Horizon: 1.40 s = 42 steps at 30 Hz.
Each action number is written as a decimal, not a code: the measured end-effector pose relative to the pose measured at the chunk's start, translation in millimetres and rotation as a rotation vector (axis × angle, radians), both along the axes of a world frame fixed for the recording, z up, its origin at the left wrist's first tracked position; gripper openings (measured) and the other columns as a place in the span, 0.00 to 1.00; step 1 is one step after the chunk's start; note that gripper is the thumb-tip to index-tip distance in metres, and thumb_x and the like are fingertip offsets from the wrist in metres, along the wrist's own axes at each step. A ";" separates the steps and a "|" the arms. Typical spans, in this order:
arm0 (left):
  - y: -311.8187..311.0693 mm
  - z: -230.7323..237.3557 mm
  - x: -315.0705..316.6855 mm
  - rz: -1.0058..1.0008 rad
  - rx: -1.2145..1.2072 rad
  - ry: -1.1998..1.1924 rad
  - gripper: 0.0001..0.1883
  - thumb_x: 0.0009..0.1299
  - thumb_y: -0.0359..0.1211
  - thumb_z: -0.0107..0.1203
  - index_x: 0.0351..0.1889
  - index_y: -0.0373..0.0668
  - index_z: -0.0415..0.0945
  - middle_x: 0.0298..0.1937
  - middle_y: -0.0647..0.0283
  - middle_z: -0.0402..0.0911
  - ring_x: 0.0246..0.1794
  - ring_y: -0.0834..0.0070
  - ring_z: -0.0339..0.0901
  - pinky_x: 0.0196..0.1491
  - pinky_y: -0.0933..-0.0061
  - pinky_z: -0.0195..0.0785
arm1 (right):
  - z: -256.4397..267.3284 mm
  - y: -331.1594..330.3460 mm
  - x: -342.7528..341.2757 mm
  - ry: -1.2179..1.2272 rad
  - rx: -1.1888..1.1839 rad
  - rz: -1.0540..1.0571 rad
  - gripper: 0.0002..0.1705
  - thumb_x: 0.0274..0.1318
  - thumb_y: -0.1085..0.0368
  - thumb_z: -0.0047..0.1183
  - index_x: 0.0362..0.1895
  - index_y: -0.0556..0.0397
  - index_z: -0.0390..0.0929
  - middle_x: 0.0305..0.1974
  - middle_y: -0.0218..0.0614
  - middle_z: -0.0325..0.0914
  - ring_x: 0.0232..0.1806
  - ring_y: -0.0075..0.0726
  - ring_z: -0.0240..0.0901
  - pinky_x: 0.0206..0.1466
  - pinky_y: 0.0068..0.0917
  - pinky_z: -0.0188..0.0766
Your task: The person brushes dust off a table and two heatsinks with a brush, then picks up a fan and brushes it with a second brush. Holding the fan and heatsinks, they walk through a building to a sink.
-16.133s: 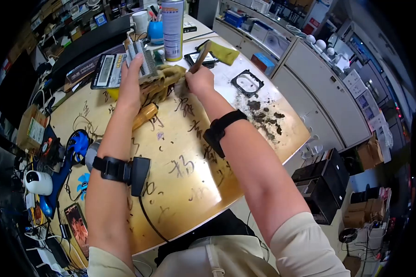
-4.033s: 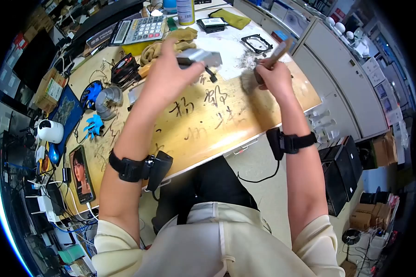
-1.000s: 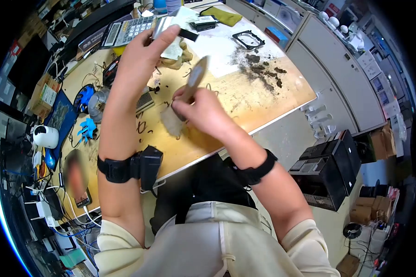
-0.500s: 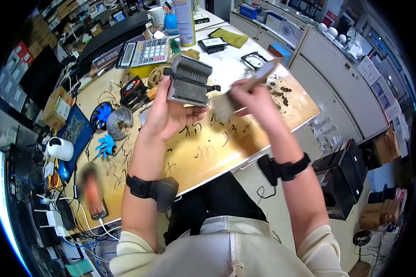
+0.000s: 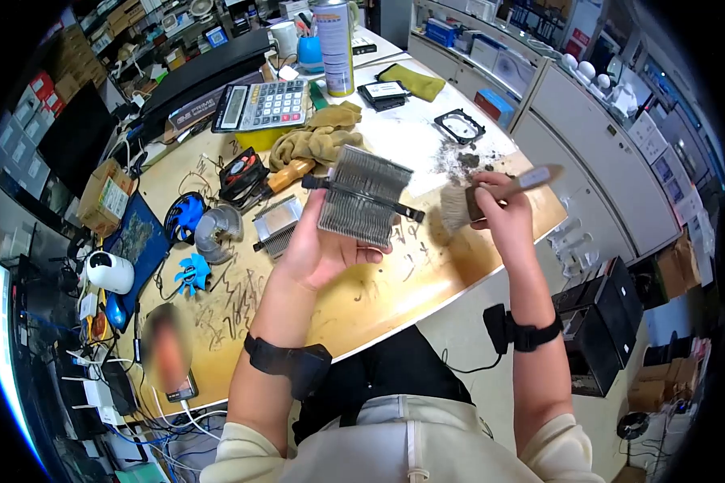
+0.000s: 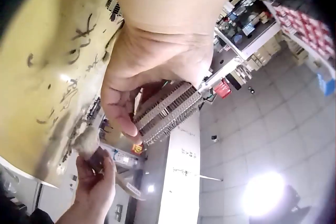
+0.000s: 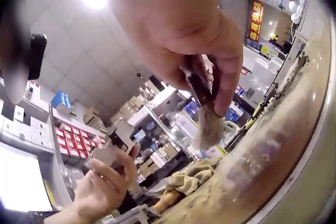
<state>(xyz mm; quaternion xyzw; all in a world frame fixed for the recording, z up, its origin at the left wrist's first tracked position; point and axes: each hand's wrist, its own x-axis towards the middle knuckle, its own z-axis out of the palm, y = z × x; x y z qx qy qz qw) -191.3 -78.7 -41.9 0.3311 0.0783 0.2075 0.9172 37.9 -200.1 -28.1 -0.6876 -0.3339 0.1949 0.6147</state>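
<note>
My left hand [image 5: 318, 253] holds a finned metal heat sink [image 5: 362, 197] from below, above the table; a black clip bar crosses its fins. In the left wrist view, fingers and thumb grip the edges of the heat sink [image 6: 170, 111]. To the right, my right hand [image 5: 503, 213] pinches a wooden-handled brush [image 5: 532, 179] near its ferrule, its pale bristles pointing left, apart from the heat sink. The right wrist view shows the brush [image 7: 209, 129] hanging from the fingers. A second heat sink [image 5: 278, 221] lies on the table left of my left hand.
Dark dust clumps [image 5: 467, 161] lie beside a black plastic frame [image 5: 459, 125]. Behind the hands are a crumpled tan cloth [image 5: 322, 133], an orange-handled tool [image 5: 292, 175], a calculator [image 5: 270, 105] and a spray can [image 5: 334, 48]. Fans [image 5: 187, 216] sit on the left.
Half a second ago the brush was close beside the heat sink; it has moved right, away from it. One second ago the left hand held the heat sink farther back, near the calculator.
</note>
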 end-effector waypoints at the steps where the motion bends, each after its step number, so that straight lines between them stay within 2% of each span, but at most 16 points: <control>1: -2.0 -1.9 -0.2 -0.013 0.002 -0.001 0.42 0.66 0.64 0.26 0.64 0.38 0.55 0.53 0.41 0.70 0.37 0.56 0.77 0.36 0.63 0.73 | 1.3 -2.7 -1.0 0.041 0.030 0.034 0.12 0.52 0.67 0.51 0.42 0.56 0.74 0.34 0.35 0.74 0.29 0.26 0.74 0.24 0.21 0.74; 7: -2.1 -10.1 -1.2 -0.079 -0.071 -0.096 0.42 0.66 0.64 0.28 0.64 0.37 0.55 0.53 0.39 0.70 0.38 0.52 0.76 0.39 0.59 0.72 | 7.8 -18.5 -24.4 0.182 0.103 0.038 0.12 0.54 0.68 0.50 0.45 0.55 0.73 0.37 0.36 0.73 0.32 0.26 0.74 0.29 0.21 0.76; 10: -3.0 -6.5 1.0 -0.067 0.019 -0.044 0.41 0.67 0.63 0.26 0.63 0.37 0.55 0.52 0.40 0.70 0.38 0.50 0.76 0.40 0.57 0.72 | 2.1 -23.3 -29.1 0.149 0.202 -0.063 0.12 0.56 0.68 0.49 0.45 0.55 0.72 0.37 0.36 0.73 0.34 0.27 0.74 0.31 0.22 0.77; 14: -8.8 -5.3 5.5 0.020 -0.001 0.095 0.38 0.69 0.61 0.27 0.60 0.36 0.59 0.46 0.45 0.74 0.38 0.52 0.77 0.40 0.58 0.74 | 3.1 -23.4 -30.3 0.229 0.282 -0.137 0.12 0.56 0.68 0.48 0.45 0.54 0.72 0.38 0.36 0.72 0.35 0.27 0.73 0.34 0.24 0.78; 17: -11.2 -4.9 10.8 0.001 -0.002 0.131 0.37 0.68 0.62 0.31 0.54 0.35 0.63 0.39 0.50 0.77 0.38 0.57 0.78 0.41 0.62 0.75 | 13.3 -14.5 -41.7 0.210 0.308 -0.092 0.11 0.56 0.69 0.48 0.44 0.55 0.73 0.37 0.35 0.72 0.35 0.27 0.73 0.34 0.24 0.78; 22: -14.8 -1.7 13.7 0.008 0.003 0.189 0.38 0.68 0.62 0.32 0.54 0.35 0.62 0.40 0.51 0.76 0.36 0.59 0.78 0.41 0.63 0.76 | 22.6 3.3 -60.1 0.119 0.335 0.066 0.13 0.56 0.68 0.47 0.46 0.53 0.74 0.41 0.35 0.74 0.38 0.26 0.73 0.35 0.23 0.77; 26: -18.0 -2.4 14.2 0.018 0.028 0.181 0.34 0.69 0.59 0.35 0.55 0.37 0.61 0.40 0.53 0.76 0.38 0.61 0.77 0.42 0.63 0.76 | 26.8 18.9 -65.1 0.153 0.291 0.124 0.13 0.55 0.67 0.49 0.45 0.53 0.74 0.40 0.35 0.74 0.37 0.25 0.73 0.34 0.22 0.76; 31: -14.0 -8.1 13.2 0.028 0.064 0.202 0.29 0.71 0.55 0.36 0.55 0.39 0.62 0.42 0.55 0.75 0.38 0.64 0.77 0.43 0.65 0.75 | 23.5 28.0 -64.5 0.089 0.159 0.387 0.16 0.48 0.67 0.57 0.43 0.52 0.70 0.33 0.28 0.68 0.33 0.20 0.67 0.32 0.19 0.68; 34: -12.9 -12.7 14.5 0.034 0.122 0.252 0.30 0.72 0.54 0.35 0.57 0.39 0.62 0.44 0.54 0.76 0.39 0.61 0.78 0.42 0.64 0.75 | 17.0 31.9 -60.5 0.040 0.146 0.412 0.17 0.47 0.68 0.57 0.44 0.52 0.70 0.34 0.28 0.69 0.33 0.20 0.67 0.32 0.18 0.66; 35: -13.1 -14.8 14.7 0.033 0.145 0.274 0.30 0.72 0.54 0.34 0.58 0.38 0.61 0.45 0.53 0.76 0.39 0.59 0.78 0.42 0.64 0.75 | 17.0 32.1 -59.5 0.131 0.115 0.376 0.17 0.45 0.70 0.55 0.43 0.52 0.71 0.32 0.29 0.70 0.31 0.21 0.67 0.31 0.19 0.66; 38: -16.7 -15.8 16.7 0.028 0.197 0.243 0.29 0.70 0.55 0.38 0.56 0.40 0.60 0.44 0.57 0.74 0.39 0.66 0.77 0.41 0.68 0.74 | 13.5 30.2 -59.1 0.229 0.051 0.352 0.16 0.43 0.72 0.52 0.41 0.54 0.72 0.29 0.29 0.71 0.29 0.21 0.68 0.31 0.20 0.67; 39: -20.5 -12.9 17.5 0.114 0.187 0.298 0.28 0.72 0.53 0.33 0.57 0.40 0.63 0.46 0.54 0.76 0.41 0.62 0.77 0.43 0.64 0.73 | 17.2 26.7 -60.0 0.210 0.017 0.393 0.15 0.42 0.74 0.50 0.39 0.56 0.73 0.28 0.30 0.72 0.27 0.21 0.68 0.29 0.20 0.67; 42: -16.2 -14.9 16.3 0.094 0.233 0.264 0.29 0.72 0.54 0.32 0.57 0.40 0.63 0.46 0.55 0.76 0.41 0.63 0.77 0.42 0.64 0.72 | 20.9 16.1 -69.9 0.231 -0.049 0.457 0.14 0.41 0.75 0.49 0.38 0.57 0.73 0.28 0.30 0.72 0.26 0.22 0.68 0.28 0.19 0.67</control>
